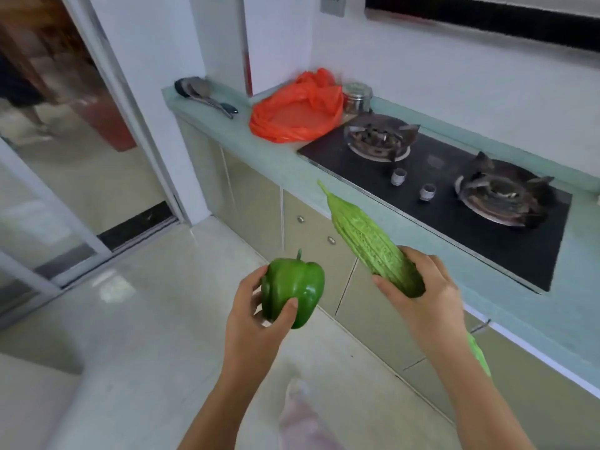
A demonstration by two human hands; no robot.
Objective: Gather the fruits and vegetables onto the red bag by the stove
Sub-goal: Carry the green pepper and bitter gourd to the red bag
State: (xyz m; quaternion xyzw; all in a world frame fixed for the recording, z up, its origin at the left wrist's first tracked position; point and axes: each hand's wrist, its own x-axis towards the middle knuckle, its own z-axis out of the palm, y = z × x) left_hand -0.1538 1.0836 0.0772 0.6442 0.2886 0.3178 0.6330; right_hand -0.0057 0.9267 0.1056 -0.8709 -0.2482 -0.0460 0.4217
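Below the counter edge, over the pale floor tiles (156,319), I have both hands raised with one item in each. My left hand (250,323) is closed around a green bell pepper (292,287), thumb across its front face, fingers behind it, stem pointing up. My right hand (425,297) is wrapped around the thick middle of a bitter gourd (367,235); its tapered tip points up and away, toward the counter, and its other end shows past my forearm. The two items are apart, not touching.

Beyond the gourd runs the light green countertop (279,164) with cabinet doors (253,203) beneath. A black two-burner gas stove (438,203) is set into it. Just beside the stove's left end lies the red bag (295,115), spread open and crumpled, nothing resting on it. A metal canister (357,97) stands just behind the bag. Farther left on the counter lies a ladle (204,95), near the doorway.
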